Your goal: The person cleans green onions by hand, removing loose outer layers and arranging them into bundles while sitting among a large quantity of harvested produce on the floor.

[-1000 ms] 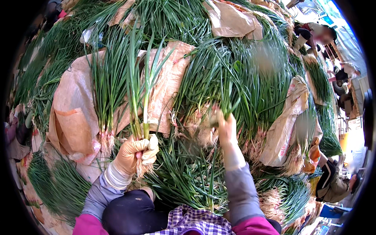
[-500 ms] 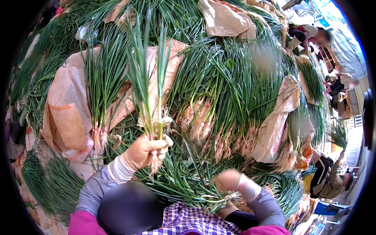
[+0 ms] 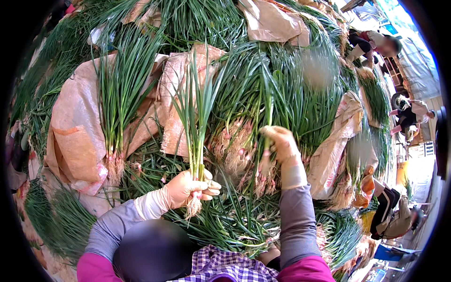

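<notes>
My left hand [image 3: 188,188], in a pale glove, grips a small bunch of green onions [image 3: 196,122] just above the roots and holds it upright. My right hand [image 3: 282,145], also gloved, reaches forward into the big pile of green onions [image 3: 263,89] and pinches a single stalk [image 3: 268,113] near its reddish bulb. More loose onions [image 3: 225,221] lie flat between my arms.
Brown sacks [image 3: 80,127] lie among the heaps, one with a separate bunch [image 3: 120,94] resting on it. Another sack [image 3: 338,141] sits at the right. Other people [image 3: 376,44] stand or crouch at the far right edge.
My right hand went from low near my lap up into the pile and took hold of a stalk. The bunch in my left hand dropped slightly and shifted right.
</notes>
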Tool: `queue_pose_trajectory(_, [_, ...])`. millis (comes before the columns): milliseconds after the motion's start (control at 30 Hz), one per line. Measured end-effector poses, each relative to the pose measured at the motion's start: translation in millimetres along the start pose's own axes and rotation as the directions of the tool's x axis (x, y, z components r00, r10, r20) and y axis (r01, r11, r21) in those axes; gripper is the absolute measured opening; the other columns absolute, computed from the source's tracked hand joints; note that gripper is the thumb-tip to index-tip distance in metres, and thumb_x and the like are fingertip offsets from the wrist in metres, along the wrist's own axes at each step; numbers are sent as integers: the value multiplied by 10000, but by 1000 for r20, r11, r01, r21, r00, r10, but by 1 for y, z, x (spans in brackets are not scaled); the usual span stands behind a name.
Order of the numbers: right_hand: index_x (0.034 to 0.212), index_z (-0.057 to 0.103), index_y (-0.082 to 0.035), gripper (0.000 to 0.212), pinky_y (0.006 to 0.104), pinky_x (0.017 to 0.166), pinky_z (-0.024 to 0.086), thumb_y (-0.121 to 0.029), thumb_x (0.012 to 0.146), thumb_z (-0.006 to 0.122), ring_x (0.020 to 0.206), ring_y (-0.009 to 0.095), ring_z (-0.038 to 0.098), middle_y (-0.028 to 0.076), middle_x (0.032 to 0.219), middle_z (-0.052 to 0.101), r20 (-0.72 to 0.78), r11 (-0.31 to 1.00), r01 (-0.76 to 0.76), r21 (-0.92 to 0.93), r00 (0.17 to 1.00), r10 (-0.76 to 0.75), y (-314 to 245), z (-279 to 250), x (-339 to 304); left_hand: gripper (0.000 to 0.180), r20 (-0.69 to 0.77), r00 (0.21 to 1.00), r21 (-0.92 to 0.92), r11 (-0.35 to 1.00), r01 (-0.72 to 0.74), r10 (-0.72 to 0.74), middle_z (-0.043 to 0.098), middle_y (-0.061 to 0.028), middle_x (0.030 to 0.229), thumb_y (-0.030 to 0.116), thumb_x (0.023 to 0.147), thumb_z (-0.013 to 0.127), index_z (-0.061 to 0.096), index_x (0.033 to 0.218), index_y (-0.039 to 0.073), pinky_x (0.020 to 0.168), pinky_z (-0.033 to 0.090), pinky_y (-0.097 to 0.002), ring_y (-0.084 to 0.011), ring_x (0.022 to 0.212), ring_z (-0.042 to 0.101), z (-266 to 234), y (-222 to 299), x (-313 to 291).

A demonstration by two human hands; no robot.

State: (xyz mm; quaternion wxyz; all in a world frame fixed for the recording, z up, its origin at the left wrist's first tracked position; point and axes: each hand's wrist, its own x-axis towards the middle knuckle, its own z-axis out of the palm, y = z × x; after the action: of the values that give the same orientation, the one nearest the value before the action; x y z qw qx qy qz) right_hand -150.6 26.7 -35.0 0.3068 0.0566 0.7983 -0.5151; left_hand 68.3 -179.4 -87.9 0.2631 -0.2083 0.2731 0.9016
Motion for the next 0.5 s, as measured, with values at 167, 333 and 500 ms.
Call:
queue_pose_trajectory(167, [900,671,-25,364,369,750,434,-373,796,684,793,183,555,83,813,635,200,997,75,3,977,-74,36,43,-48,142,-12,1000,177,984,6,-4,625,-86,811,45,859,556,532,996,13,779,553,-361,-114,613,579,16,-9,22])
queue_pose_trajectory(333, [991,644,4,367,311,689,502,-318,821,692,720,177,611,103,814,662,83,944,223,-242,974,-208,54,91,-53,115,14,997,-147,986,83,-82,571,-80,864,68,880,553,502,982,69,745,548,-423,-173,690,582,3,-13,9])
queue_pose_trajectory(500, [953,636,-2,421,344,708,524,-405,828,651,735,213,639,118,886,668,-335,794,-118,-596,935,-113,39,50,9,153,302,923,-406,908,-100,237,537,-104,907,76,887,556,506,1031,82,715,546,-442,-222,769,580,28,36,-33])
